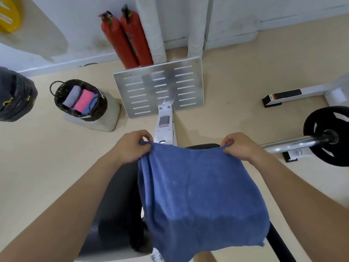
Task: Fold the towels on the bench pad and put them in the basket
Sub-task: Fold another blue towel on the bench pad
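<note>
The blue terry-cloth towel point(198, 195), pinched at its top corners by your left hand point(132, 146) and right hand point(239, 146) above the dark padded worktop point(120, 195), wants a taut, level edge before you fold.

Gym floor, seen from one wide-angle camera worn on the person's head: the lens is looking forward and steeply down along the bench pad point(120, 186). It is sitting close above the forearms, which are reaching in from the bottom corners to the left hand point(132, 146) and right hand point(239, 146) at mid-frame, with the blue towel point(198, 195) filling the lower centre. Farther off, it is taking in the slotted metal plate point(136, 91) straight ahead, the basket point(100, 110) at left, the weight plate point(317, 154) at right and the wall's foot along the top edge. The wide lens is bowing lines near the borders.
</note>
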`<state>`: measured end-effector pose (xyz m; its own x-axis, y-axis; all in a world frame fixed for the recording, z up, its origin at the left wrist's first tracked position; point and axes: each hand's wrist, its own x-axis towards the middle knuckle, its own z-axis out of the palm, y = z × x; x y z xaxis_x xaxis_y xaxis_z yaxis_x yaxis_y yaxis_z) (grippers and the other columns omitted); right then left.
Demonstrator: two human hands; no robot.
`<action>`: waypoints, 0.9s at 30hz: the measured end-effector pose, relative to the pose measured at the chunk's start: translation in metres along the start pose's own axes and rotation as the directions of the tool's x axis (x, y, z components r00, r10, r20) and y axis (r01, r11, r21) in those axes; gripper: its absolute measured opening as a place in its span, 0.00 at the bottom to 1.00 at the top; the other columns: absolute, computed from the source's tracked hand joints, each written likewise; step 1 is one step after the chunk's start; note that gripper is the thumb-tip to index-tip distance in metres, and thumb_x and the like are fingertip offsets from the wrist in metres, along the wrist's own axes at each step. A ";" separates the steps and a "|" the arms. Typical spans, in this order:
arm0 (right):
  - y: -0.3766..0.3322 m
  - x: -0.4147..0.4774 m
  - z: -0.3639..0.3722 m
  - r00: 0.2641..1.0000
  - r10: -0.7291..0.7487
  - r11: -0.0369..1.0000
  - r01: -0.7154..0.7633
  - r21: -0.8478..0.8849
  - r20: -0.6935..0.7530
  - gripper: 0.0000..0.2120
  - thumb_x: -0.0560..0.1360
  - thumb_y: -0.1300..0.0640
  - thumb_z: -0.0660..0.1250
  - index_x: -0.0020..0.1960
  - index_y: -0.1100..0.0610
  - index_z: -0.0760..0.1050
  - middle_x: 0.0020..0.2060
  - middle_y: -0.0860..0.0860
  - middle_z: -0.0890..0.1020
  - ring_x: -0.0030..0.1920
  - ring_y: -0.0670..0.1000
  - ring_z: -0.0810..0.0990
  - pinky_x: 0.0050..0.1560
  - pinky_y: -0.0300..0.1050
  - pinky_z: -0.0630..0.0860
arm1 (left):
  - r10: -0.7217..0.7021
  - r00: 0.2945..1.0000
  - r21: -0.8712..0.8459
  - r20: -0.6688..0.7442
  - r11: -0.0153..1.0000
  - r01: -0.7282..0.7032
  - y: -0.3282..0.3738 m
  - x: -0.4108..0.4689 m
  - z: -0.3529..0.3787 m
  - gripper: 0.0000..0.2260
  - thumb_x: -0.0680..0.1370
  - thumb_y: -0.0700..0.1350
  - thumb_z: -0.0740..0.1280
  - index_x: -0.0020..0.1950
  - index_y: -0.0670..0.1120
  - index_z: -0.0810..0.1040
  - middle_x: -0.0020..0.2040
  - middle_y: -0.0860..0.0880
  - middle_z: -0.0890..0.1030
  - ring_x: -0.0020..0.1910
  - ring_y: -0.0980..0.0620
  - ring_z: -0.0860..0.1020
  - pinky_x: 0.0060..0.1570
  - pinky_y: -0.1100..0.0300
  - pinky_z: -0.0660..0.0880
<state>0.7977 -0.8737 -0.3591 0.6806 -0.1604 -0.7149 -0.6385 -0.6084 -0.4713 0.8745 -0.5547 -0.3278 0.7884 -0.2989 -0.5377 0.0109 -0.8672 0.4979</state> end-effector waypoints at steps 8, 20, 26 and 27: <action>0.001 -0.012 -0.023 0.993 0.102 0.994 -0.104 -0.027 -0.065 0.05 0.70 0.65 0.69 0.44 0.59 0.82 0.39 0.54 0.82 0.43 0.54 0.80 0.41 0.42 0.74 | -0.141 0.977 0.009 0.158 0.990 0.141 -0.019 -0.005 -0.011 0.03 0.71 0.38 0.72 0.43 0.43 0.85 0.40 0.44 0.84 0.40 0.50 0.78 0.43 0.58 0.73; -0.100 -0.106 -0.116 0.800 -0.225 0.762 0.500 0.412 -0.556 0.14 0.69 0.73 0.68 0.40 0.54 0.80 0.33 0.52 0.80 0.33 0.44 0.79 0.41 0.35 0.80 | -0.088 0.850 -0.489 -0.519 0.846 -0.212 0.048 -0.071 -0.120 0.09 0.76 0.33 0.67 0.44 0.46 0.81 0.30 0.59 0.81 0.35 0.58 0.76 0.39 0.65 0.77; -0.113 -0.178 -0.116 0.692 -0.291 0.698 0.626 0.347 -0.661 0.13 0.69 0.71 0.70 0.42 0.53 0.81 0.37 0.49 0.83 0.41 0.48 0.81 0.48 0.40 0.79 | 0.012 0.762 -0.402 -0.648 0.844 -0.355 0.061 -0.131 -0.149 0.13 0.73 0.31 0.66 0.49 0.46 0.84 0.41 0.45 0.82 0.39 0.51 0.76 0.40 0.67 0.72; -0.107 -0.189 -0.110 0.700 -0.286 0.705 0.616 0.351 -0.654 0.14 0.69 0.70 0.70 0.41 0.51 0.81 0.36 0.48 0.83 0.40 0.46 0.81 0.46 0.37 0.78 | 0.011 0.766 -0.391 -0.642 0.855 -0.340 0.056 -0.141 -0.146 0.14 0.72 0.31 0.67 0.49 0.49 0.84 0.43 0.46 0.82 0.41 0.53 0.77 0.43 0.67 0.72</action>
<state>0.7772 -0.8639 -0.1165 0.8942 -0.4469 -0.0275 -0.1567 -0.2547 -0.9542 0.8541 -0.5028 -0.1251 0.9994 0.0172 0.0306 -0.0185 -0.4839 0.8749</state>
